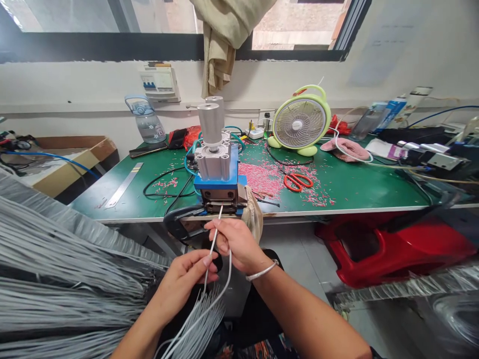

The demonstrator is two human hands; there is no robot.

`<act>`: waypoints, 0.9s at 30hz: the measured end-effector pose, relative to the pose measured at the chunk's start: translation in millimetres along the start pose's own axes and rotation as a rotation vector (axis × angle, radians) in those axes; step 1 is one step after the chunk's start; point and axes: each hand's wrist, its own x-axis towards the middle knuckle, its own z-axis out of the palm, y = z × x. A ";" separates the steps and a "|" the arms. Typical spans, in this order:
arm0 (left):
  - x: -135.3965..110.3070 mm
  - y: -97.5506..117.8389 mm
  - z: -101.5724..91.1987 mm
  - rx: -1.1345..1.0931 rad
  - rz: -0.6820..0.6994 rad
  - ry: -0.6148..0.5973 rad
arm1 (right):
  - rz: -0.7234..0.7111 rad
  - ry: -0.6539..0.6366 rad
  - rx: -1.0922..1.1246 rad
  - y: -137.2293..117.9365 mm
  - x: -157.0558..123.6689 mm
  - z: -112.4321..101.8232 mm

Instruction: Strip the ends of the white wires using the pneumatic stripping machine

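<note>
My right hand (pixel 235 243) pinches a thin white wire (pixel 216 233) and holds its end up to the mouth of a small blue and silver pneumatic press (pixel 217 172) at the front edge of the green table (pixel 352 187). My left hand (pixel 186 280) is closed lower down on the same wire, just above a bundle of white wires (pixel 194 329) that fans out over my lap. A silver bangle sits on my right wrist.
A large sheaf of grey-white wires (pixel 63 269) fills the left. On the table lie red scissors (pixel 298 181), pink wire scraps (pixel 262 179), a green fan (pixel 300 121), a water bottle (pixel 147 120) and a steel ruler (pixel 124 184). A red stool (pixel 392 247) stands at the right.
</note>
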 end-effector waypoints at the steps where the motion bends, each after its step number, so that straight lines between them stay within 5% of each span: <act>1: 0.1 0.8 0.4 0.001 0.015 0.000 | 0.000 0.004 0.032 -1.6 1.8 -0.4; 11: 5.5 17.3 9.5 0.073 0.039 -0.026 | 0.076 0.069 0.250 -12.6 11.2 0.7; 20: 12.6 -8.3 -0.8 0.103 -0.003 -0.169 | -0.069 0.075 -0.116 11.4 -6.7 -4.9; 27: 5.1 -21.9 12.5 -0.041 0.064 -0.313 | -0.056 0.092 -0.297 20.4 -14.6 1.1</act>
